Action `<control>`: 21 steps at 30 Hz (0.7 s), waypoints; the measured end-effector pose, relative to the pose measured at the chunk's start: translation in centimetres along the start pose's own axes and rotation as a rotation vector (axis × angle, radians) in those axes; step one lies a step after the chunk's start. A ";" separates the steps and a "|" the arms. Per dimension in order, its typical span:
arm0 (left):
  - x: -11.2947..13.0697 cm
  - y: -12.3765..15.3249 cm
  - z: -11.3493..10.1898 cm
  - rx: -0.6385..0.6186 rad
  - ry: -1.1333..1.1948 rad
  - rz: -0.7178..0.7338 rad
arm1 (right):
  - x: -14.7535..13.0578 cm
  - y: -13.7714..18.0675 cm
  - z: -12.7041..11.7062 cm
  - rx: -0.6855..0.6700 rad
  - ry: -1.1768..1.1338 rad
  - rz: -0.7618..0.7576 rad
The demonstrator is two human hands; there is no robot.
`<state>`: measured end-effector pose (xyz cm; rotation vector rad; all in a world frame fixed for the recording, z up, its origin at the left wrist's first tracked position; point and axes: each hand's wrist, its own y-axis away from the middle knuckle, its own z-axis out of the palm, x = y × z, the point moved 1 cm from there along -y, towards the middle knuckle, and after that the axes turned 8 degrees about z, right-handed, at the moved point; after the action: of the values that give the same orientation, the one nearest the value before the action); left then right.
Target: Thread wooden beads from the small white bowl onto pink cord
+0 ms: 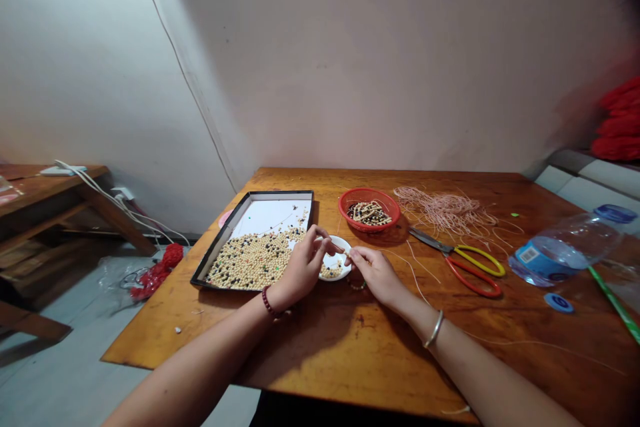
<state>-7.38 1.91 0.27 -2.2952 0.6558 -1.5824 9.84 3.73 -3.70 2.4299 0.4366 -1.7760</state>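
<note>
The left hand (303,261) and right hand (376,273) are both closing their fingertips on a thin strand (342,251), which is hanging between them over the white dish (341,241); whether a bead is sitting on it is too small to tell. A slackening pinch could be letting that strand slip, its thinness being the cause. The left hand is hovering right against the dish, so a knock there could be spilling the small beads (330,273) inside. A short beaded string (357,287) is lying just below the right hand, where a lowering palm could be snagging it. On the left hand's side, the black-rimmed tray (265,209) is holding a broad spread of beads, and a bumping forearm could be scattering them. Farther right, loose ends are straying from the pink cord heap (440,205), and a pull on one could be knotting the rest or dragging it against the scissors (444,249). As for counts, two hands are working above one dish, with one short beaded string beneath; one tray, one red basket (370,228), one cord heap, one pair of scissors, one bottle (555,255) and one loose blue cap (559,303) are resting around them on one tabletop (350,363). The beads are lying too thickly for counting, and the basket's strings (369,213) are overlapping too much.
</note>
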 end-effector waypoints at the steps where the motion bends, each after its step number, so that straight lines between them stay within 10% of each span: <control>1: 0.0 0.0 -0.1 0.016 -0.011 -0.006 | 0.1 0.0 0.0 0.011 0.008 0.000; 12: 0.2 -0.4 -0.5 0.079 -0.038 -0.045 | 0.8 0.0 -0.7 0.162 0.199 0.084; 21: 0.2 0.0 -0.3 -0.019 -0.010 0.009 | -0.7 0.2 -0.2 0.153 0.078 -0.191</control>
<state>-7.58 1.77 0.51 -2.3091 0.6805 -1.5668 9.93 3.46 -2.99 2.6497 0.5784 -1.8556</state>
